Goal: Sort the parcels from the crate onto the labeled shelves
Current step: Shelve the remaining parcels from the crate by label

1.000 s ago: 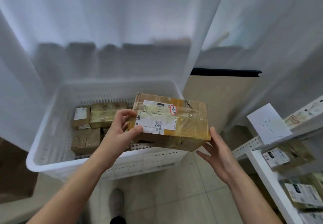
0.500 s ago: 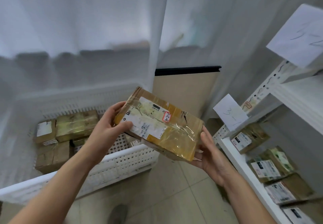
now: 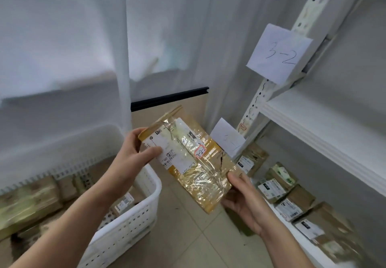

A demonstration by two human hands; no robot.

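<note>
Sorting step: left hand (image 3: pixel 131 155) grips the parcel (image 3: pixel 188 159) at its top corner and right hand (image 3: pixel 244 201) holds the bottom end, mid-air between crate (image 3: pixel 133 221) and shelves. The sticker (image 3: pixel 200 151) reads 3-2, so it probably goes up onto the shelf (image 3: pixel 313 121) under the 3-2 label (image 3: pixel 278 53). The 3-1 label (image 3: pixel 227 140) and stored parcels (image 3: pixel 292 203) sit lower, and nothing looks in the way.

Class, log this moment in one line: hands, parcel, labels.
left hand grips parcel at upper end | right hand holds lower end | sticker begins 3-2 | shelf label 3-2 above | crate lower left
</note>
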